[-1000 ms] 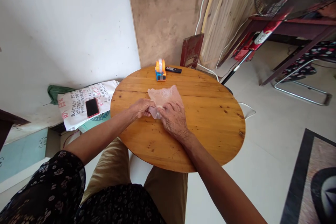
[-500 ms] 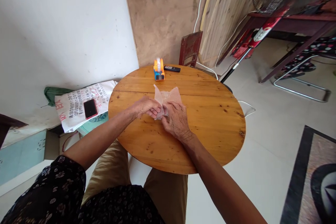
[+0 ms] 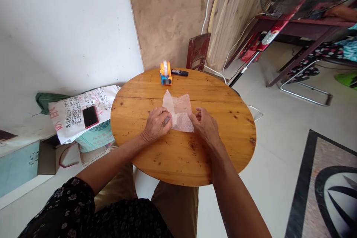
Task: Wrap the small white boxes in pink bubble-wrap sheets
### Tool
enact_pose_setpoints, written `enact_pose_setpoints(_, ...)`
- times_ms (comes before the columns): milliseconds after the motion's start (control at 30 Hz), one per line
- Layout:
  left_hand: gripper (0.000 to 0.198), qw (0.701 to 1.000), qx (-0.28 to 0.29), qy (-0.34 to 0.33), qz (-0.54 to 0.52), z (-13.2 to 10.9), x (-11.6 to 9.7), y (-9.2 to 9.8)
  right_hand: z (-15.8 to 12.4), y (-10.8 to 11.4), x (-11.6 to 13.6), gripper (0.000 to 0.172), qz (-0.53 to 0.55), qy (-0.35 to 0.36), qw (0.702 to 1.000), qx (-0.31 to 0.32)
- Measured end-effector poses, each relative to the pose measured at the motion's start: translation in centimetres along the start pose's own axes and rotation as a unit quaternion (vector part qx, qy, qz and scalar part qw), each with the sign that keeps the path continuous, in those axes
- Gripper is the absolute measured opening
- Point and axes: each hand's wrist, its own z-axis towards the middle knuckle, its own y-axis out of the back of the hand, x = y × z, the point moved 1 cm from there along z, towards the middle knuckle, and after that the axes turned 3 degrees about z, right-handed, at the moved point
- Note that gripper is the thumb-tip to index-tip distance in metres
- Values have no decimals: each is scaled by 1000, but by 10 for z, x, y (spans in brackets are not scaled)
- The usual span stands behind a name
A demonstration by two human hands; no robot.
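A crinkled, see-through pinkish sheet that looks like bubble wrap [image 3: 182, 109] lies spread on the round wooden table [image 3: 167, 160]. At its left edge is my left hand [image 3: 157, 124], with fingers curled and closed. A small greyish thing shows between the thumb and fingers there, too hidden to name. On the other side, my right hand [image 3: 206, 126] rests by the sheet's right edge, fingers apart and partly bent, the fingertips touching or very near the edge.
At the table's far side stand an orange and blue tape dispenser [image 3: 166, 73] and a black remote-like device [image 3: 179, 72]. A phone [image 3: 90, 116] lies on a printed white sack [image 3: 75, 119] to the left. A chair [image 3: 198, 52] and a standing fan [image 3: 270, 37] are behind.
The sheet was bunched up under both hands; now it lies flatter and more open. My right hand has moved off it to the right, and my left hand has come slightly nearer to me.
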Motion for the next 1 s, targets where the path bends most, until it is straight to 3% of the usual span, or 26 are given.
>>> enact_pose_setpoints(133,15,1000,-20,-21,3,-2,1,-5,0,0,5,56,-16,-54,997,49)
enact_pose_setpoints(300,15,999,-30,-36,14,-1,-1,-5,-2,-13,7,61,7,-34,998,52)
enact_pose_setpoints(400,17,999,-27,-44,17,-2,0,-4,-2,-20,3,62,102,-6,994,40)
enact_pose_setpoints(533,18,998,-27,-54,21,-1,1,-4,-1,-25,1,63,259,1,965,40)
enact_pose_setpoints(700,16,997,-37,-54,38,0,1,-6,-1,-33,14,62,346,29,937,32)
enact_pose_setpoints(800,16,997,-28,-50,43,1,1,-7,1,-38,20,62,350,53,935,33)
enact_pose_setpoints(1000,16,999,9,-37,30,2,2,-7,7,-40,27,58,256,89,962,37)
